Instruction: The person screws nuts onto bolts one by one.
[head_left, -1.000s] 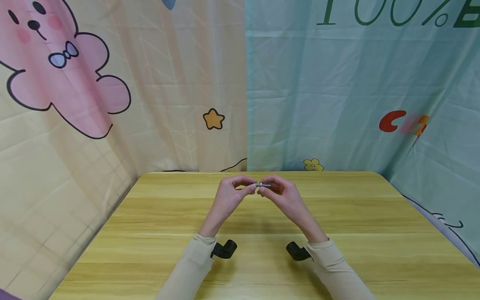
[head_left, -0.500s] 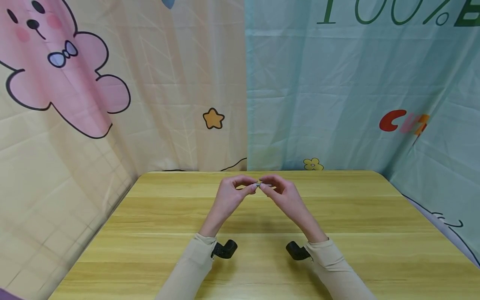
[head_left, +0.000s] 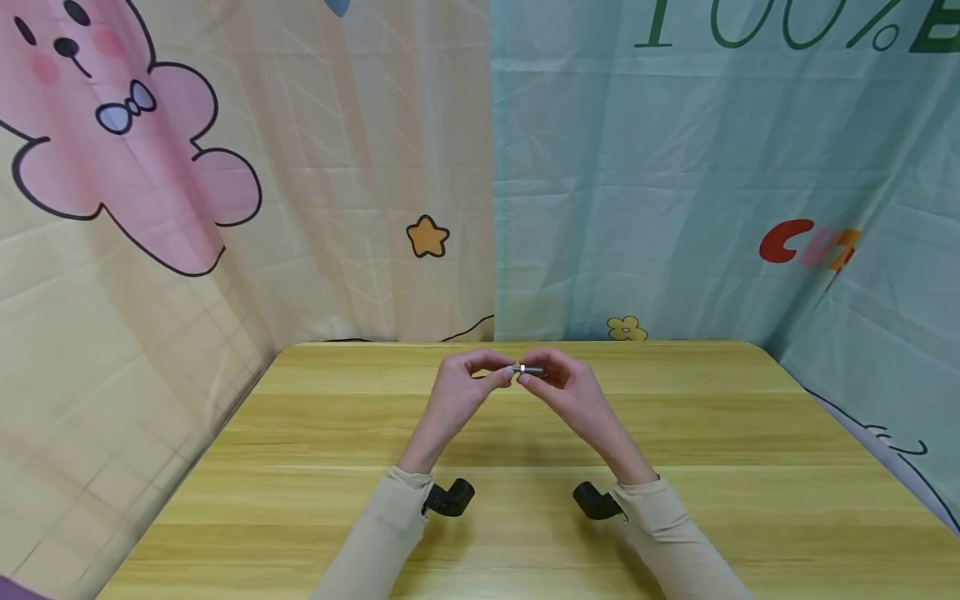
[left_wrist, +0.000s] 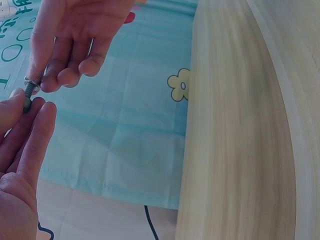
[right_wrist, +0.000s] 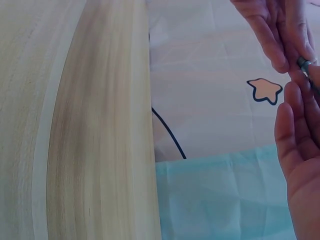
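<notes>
A small metal bolt (head_left: pixel 535 371) lies sideways between the two hands, above the far part of the table. My left hand (head_left: pixel 461 387) pinches its head end between thumb and fingers; in the left wrist view the bolt head (left_wrist: pixel 27 104) shows at the fingertips. A nut (head_left: pixel 522 368) sits on the threaded shaft (left_wrist: pixel 30 90), close to the left fingertips. My right hand (head_left: pixel 573 392) has thumb and index finger at this nut, pinching it from below and above, while the shaft's free end points toward the right palm. The right wrist view shows the bolt head (right_wrist: pixel 303 64), with the nut hidden.
The wooden table (head_left: pixel 510 517) spreads beneath both hands. Printed curtains (head_left: pixel 360 167) hang behind it and at both sides. A black wrist mount (head_left: pixel 450 498) sticks out from the left sleeve, and another black mount (head_left: pixel 596 502) from the right.
The right thumb and index finger have rolled against each other at the nut, covering it half a second ago and showing it again now. The left hand keeps its hold on the bolt.
</notes>
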